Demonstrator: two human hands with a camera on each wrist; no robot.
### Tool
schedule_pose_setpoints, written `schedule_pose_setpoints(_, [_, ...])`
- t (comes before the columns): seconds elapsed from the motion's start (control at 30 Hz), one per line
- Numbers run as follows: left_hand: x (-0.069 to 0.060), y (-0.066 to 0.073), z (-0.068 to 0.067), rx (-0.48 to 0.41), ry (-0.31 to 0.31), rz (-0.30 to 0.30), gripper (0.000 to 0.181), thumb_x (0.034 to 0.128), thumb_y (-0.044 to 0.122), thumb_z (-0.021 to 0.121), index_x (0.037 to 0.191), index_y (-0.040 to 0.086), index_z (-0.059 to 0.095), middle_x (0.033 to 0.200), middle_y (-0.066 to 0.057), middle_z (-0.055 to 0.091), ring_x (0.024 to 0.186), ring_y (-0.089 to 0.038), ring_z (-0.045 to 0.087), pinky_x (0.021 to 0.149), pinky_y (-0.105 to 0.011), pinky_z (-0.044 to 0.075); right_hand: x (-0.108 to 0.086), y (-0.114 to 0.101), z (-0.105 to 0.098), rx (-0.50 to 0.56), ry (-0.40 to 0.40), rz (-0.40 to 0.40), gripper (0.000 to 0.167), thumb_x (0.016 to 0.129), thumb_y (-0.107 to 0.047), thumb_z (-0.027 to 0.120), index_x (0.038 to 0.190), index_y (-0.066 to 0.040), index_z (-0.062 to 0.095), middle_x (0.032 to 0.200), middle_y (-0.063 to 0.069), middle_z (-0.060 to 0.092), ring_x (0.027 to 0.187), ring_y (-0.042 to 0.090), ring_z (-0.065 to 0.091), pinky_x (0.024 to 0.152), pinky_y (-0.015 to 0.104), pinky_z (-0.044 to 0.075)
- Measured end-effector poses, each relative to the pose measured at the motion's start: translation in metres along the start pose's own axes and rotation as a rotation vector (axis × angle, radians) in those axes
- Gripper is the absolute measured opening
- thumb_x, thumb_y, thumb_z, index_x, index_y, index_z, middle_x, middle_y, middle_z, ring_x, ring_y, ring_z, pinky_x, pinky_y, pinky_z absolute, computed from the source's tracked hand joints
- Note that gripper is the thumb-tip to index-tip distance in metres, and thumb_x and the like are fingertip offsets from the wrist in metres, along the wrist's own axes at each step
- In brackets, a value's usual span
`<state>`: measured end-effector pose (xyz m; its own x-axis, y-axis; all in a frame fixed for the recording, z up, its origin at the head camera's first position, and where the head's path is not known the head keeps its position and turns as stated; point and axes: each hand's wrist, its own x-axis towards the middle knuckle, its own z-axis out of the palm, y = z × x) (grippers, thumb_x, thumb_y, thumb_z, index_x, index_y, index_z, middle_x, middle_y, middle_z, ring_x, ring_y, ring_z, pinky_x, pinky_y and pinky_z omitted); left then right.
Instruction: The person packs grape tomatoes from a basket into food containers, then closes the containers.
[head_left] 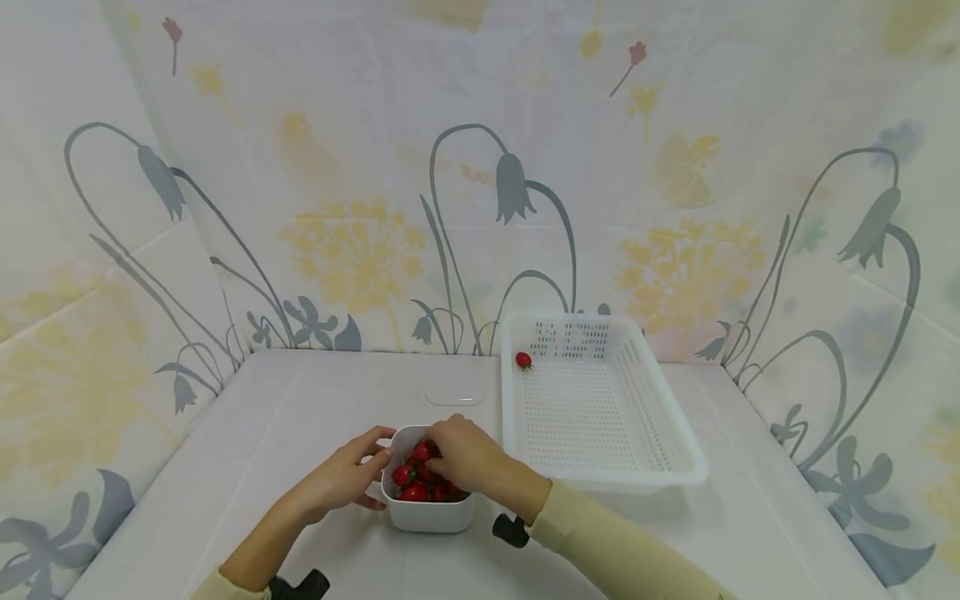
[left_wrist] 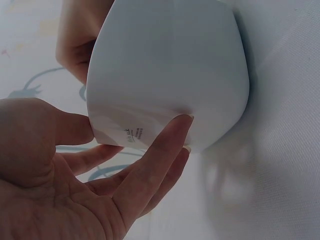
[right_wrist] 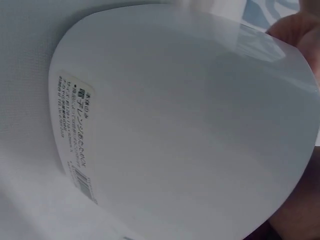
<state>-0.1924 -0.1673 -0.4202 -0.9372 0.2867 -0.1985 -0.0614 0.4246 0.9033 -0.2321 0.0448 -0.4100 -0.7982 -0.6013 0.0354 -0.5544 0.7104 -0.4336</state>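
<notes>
A small white container (head_left: 431, 517) stands on the table with several red cherry tomatoes (head_left: 415, 492) in it. My left hand (head_left: 345, 475) touches its left side; in the left wrist view, straight fingers (left_wrist: 155, 160) rest against the outer wall and the thumb is at the rim. Over the container's right rim reaches my right hand (head_left: 468, 454), its fingers bent down among the tomatoes. Whether those fingertips pinch a tomato is hidden; the container wall (right_wrist: 190, 125) covers them in the right wrist view.
To the right stands a larger white perforated basket (head_left: 678, 433) with one cherry tomato (head_left: 523, 360) in its far left corner. A thin clear, rounded outline (head_left: 455, 402) lies behind the container. Flower-printed cloth (head_left: 360, 167) hangs behind the table and along both sides.
</notes>
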Motion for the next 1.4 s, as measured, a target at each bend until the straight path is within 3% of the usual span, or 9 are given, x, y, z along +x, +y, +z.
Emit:
schedule_pose_setpoints(0.27, [0.001, 0.0, 0.001, -0.007, 0.004, -0.003, 0.041, 0.1077, 0.017, 0.049, 0.147, 0.006, 0.045, 0.133, -0.025, 0.055, 0.099, -0.029, 0.063, 0.066, -0.046, 0.065, -0.006, 0.0, -0.013, 0.069, -0.023, -0.028, 0.013, 0.093, -0.009, 0.075, 0.104, -0.005, 0.073, 0.082, -0.004, 0.069, 0.069, 0.005, 0.057, 0.062, 0.015, 0.053])
schedule_pose_setpoints(0.5, [0.001, 0.002, 0.001, -0.005, 0.004, -0.008, 0.041, 0.1076, 0.018, 0.05, 0.147, 0.006, 0.045, 0.133, -0.025, 0.055, 0.1, -0.028, 0.064, 0.066, -0.046, 0.065, -0.02, 0.002, -0.033, 0.135, -0.058, -0.058, 0.025, 0.094, -0.012, 0.075, 0.117, -0.004, 0.072, 0.104, 0.007, 0.074, 0.088, 0.011, 0.067, 0.069, 0.013, 0.055])
schedule_pose_setpoints(0.7, [0.002, 0.001, 0.002, -0.001, 0.013, -0.016, 0.041, 0.1074, 0.017, 0.05, 0.147, 0.007, 0.045, 0.133, -0.025, 0.055, 0.1, -0.028, 0.064, 0.066, -0.045, 0.065, -0.031, 0.006, -0.047, 0.127, -0.056, -0.069, 0.029, 0.095, -0.016, 0.074, 0.12, -0.003, 0.07, 0.108, 0.009, 0.073, 0.091, 0.014, 0.066, 0.068, 0.016, 0.055])
schedule_pose_setpoints(0.97, [0.003, 0.0, 0.001, 0.007, 0.008, -0.014, 0.041, 0.1073, 0.018, 0.051, 0.147, 0.007, 0.045, 0.133, -0.024, 0.056, 0.099, -0.028, 0.065, 0.066, -0.046, 0.065, -0.045, 0.022, -0.062, 0.149, -0.039, -0.106, 0.025, 0.096, -0.015, 0.071, 0.116, 0.0, 0.07, 0.111, 0.011, 0.072, 0.1, 0.027, 0.067, 0.079, 0.028, 0.058])
schedule_pose_setpoints(1.17, [0.002, 0.001, 0.0, 0.008, 0.007, -0.012, 0.041, 0.1073, 0.018, 0.051, 0.146, 0.007, 0.046, 0.133, -0.025, 0.055, 0.099, -0.028, 0.064, 0.066, -0.046, 0.065, -0.051, 0.034, -0.075, 0.182, 0.0, -0.109, 0.021, 0.093, -0.012, 0.074, 0.111, -0.001, 0.072, 0.108, 0.009, 0.073, 0.096, 0.023, 0.068, 0.081, 0.028, 0.058])
schedule_pose_setpoints(1.4, [0.001, 0.004, 0.0, 0.003, 0.001, -0.016, 0.04, 0.1075, 0.018, 0.051, 0.146, 0.007, 0.046, 0.133, -0.025, 0.055, 0.099, -0.028, 0.064, 0.066, -0.046, 0.065, -0.056, 0.058, -0.095, 0.124, 0.013, -0.079, 0.021, 0.094, -0.016, 0.074, 0.111, -0.004, 0.072, 0.108, 0.004, 0.073, 0.099, 0.024, 0.068, 0.083, 0.03, 0.057])
